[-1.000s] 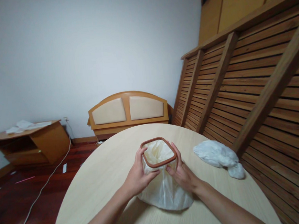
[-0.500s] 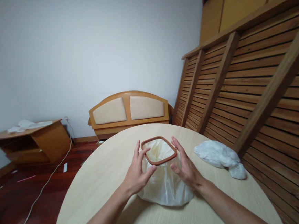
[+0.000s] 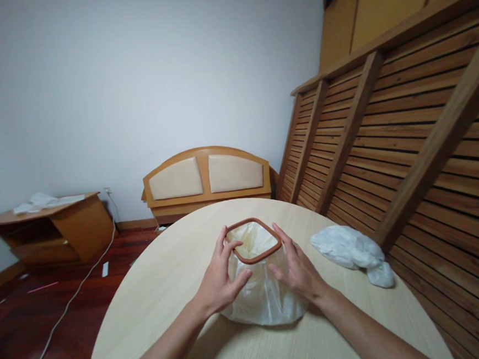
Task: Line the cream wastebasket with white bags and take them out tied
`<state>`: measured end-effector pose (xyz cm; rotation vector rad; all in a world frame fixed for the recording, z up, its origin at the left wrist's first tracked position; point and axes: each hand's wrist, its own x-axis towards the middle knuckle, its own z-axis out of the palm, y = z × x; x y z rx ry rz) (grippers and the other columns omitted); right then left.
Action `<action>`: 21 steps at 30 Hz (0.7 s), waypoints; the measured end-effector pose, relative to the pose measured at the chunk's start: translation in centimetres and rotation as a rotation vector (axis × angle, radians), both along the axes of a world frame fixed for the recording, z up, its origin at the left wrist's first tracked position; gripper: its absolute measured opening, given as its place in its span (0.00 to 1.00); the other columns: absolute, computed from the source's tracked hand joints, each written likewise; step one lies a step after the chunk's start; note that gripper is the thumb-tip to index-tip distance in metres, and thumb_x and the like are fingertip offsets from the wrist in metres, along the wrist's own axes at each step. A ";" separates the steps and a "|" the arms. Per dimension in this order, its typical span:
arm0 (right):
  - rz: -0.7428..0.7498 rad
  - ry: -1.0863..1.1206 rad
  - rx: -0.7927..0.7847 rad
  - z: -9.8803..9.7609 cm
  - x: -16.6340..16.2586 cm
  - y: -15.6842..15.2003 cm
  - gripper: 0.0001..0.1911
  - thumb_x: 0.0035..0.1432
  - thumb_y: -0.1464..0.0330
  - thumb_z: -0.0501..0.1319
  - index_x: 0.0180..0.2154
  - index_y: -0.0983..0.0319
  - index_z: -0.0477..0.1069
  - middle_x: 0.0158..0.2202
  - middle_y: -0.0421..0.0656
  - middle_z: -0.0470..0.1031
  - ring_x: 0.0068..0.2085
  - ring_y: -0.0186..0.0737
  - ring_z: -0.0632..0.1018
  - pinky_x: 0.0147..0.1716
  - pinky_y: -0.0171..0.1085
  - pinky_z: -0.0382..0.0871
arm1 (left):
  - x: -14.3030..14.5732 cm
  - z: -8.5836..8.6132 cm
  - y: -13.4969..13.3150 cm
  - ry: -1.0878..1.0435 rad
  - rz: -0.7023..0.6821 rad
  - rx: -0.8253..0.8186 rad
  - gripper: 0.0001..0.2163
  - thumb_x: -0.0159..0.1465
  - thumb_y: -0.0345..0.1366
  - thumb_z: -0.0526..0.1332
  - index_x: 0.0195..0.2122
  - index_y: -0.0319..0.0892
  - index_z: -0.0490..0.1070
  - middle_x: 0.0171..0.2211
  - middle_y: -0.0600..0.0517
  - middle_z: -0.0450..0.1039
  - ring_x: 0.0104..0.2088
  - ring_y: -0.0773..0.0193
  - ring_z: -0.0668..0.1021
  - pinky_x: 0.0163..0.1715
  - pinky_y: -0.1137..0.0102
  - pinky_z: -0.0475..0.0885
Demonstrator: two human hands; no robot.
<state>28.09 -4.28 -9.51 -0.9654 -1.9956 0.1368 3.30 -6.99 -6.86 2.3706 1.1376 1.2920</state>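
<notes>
A small bin with a brown rounded-square rim [image 3: 252, 260] stands upright on the table, and a translucent white plastic bag [image 3: 267, 296] covers its outside and lines its inside. At its left side is my left hand [image 3: 222, 272], fingers spread, with one fingertip reaching over the rim into the mouth. My right hand [image 3: 298, 266] lies along the right side, its fingers stretched up beside the rim and the thumb in front of the bag. Both hands are open around the bin; how firmly they touch it cannot be told. The bin's own walls are mostly hidden by the bag.
The bin rests on a round pale wooden table [image 3: 149, 297]. A crumpled white plastic bag [image 3: 350, 248] lies at its right. A slatted wooden panel [image 3: 407, 149] leans close on the right. Behind are a headboard [image 3: 206, 174], a low cabinet [image 3: 77, 228] and a cable [image 3: 72, 295].
My right hand has moved slightly left, closer to the rim. The bin and bag have shifted very slightly left and away from me. My left hand is almost unchanged.
</notes>
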 end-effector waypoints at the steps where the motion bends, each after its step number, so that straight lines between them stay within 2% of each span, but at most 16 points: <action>1: -0.022 -0.003 0.065 0.2 0.0 -0.1 0.44 0.64 0.54 0.59 0.72 0.58 0.41 0.72 0.56 0.52 0.70 0.59 0.60 0.64 0.62 0.61 | -0.2 0.1 0.1 0.011 0.001 0.006 0.21 0.68 0.46 0.60 0.60 0.45 0.66 0.73 0.37 0.44 0.72 0.42 0.53 0.66 0.41 0.57; 4: -0.035 -0.006 0.235 0.9 -0.3 -0.7 0.35 0.68 0.55 0.55 0.71 0.56 0.48 0.72 0.52 0.52 0.70 0.56 0.59 0.64 0.61 0.60 | -0.7 0.4 0.3 0.027 0.036 0.025 0.15 0.71 0.42 0.57 0.57 0.48 0.71 0.71 0.42 0.54 0.72 0.44 0.54 0.66 0.40 0.56; 8: 0.007 -0.092 0.360 1.5 -1.1 -1.5 0.27 0.68 0.60 0.57 0.66 0.53 0.59 0.68 0.48 0.62 0.68 0.55 0.62 0.62 0.59 0.64 | -0.8 0.7 0.5 0.035 0.035 0.077 0.12 0.69 0.40 0.60 0.52 0.47 0.74 0.68 0.42 0.59 0.72 0.44 0.54 0.66 0.40 0.57; 12: 0.016 -0.130 0.351 1.5 -1.5 -1.5 0.21 0.67 0.66 0.59 0.61 0.53 0.66 0.61 0.46 0.71 0.67 0.53 0.64 0.61 0.57 0.66 | -0.6 0.9 0.5 0.072 0.019 0.130 0.10 0.66 0.40 0.64 0.48 0.46 0.75 0.65 0.42 0.64 0.72 0.44 0.54 0.65 0.40 0.58; 16: 0.034 -0.134 0.327 1.6 -1.3 -1.2 0.23 0.63 0.72 0.60 0.59 0.55 0.66 0.63 0.47 0.68 0.67 0.54 0.63 0.62 0.59 0.66 | -0.4 1.1 0.3 0.103 0.017 0.178 0.09 0.66 0.40 0.65 0.45 0.45 0.74 0.56 0.43 0.72 0.68 0.47 0.61 0.64 0.43 0.61; 18: 0.044 -0.132 0.308 1.8 -1.2 -1.2 0.26 0.60 0.74 0.59 0.59 0.56 0.66 0.64 0.48 0.66 0.68 0.54 0.62 0.62 0.60 0.65 | -0.3 1.3 0.1 0.111 0.006 0.201 0.11 0.65 0.41 0.66 0.46 0.45 0.75 0.50 0.44 0.74 0.63 0.48 0.66 0.63 0.46 0.63; 21: 0.057 -0.092 0.295 2.0 -1.3 -1.6 0.26 0.58 0.73 0.58 0.58 0.58 0.66 0.64 0.50 0.66 0.68 0.56 0.62 0.62 0.62 0.64 | -0.2 1.7 -0.3 0.159 -0.028 0.214 0.16 0.65 0.42 0.66 0.53 0.47 0.74 0.46 0.46 0.75 0.56 0.50 0.71 0.63 0.46 0.60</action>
